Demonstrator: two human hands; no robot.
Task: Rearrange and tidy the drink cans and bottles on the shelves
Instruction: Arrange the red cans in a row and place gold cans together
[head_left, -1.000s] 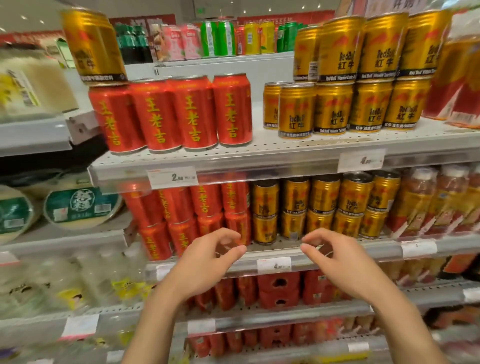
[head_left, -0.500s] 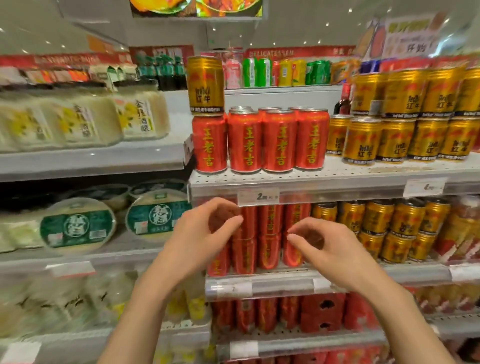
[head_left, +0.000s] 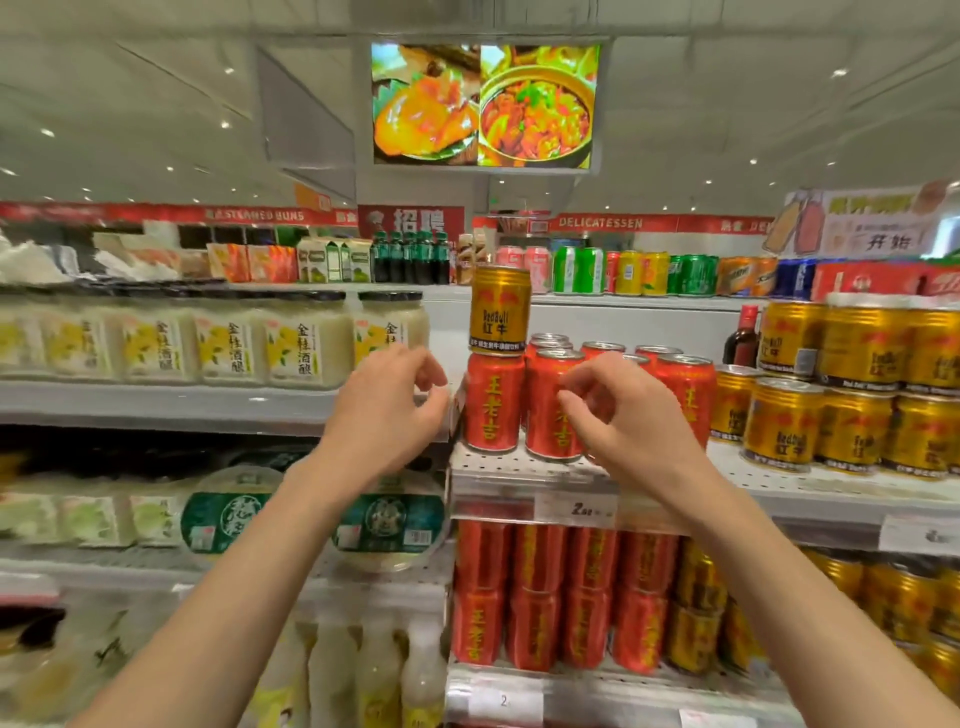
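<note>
A gold can (head_left: 500, 310) stands upright on the leftmost red can (head_left: 493, 402), at 12 o'clock. Left hand (head_left: 387, 413) at 9 o'clock of the red cans and right hand (head_left: 626, 415) in front of them, both loosely curled, holding nothing

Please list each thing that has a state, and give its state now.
Gold can: upright, stacked on the leftmost red can.
Red cans: upright, on the shelf.
Gold cans: upright, stacked two high.
Left hand: raised, fingers loosely curled, holds nothing.
Right hand: raised before the red cans, fingers loosely curled; contact cannot be told.
Screen: lit.
</note>
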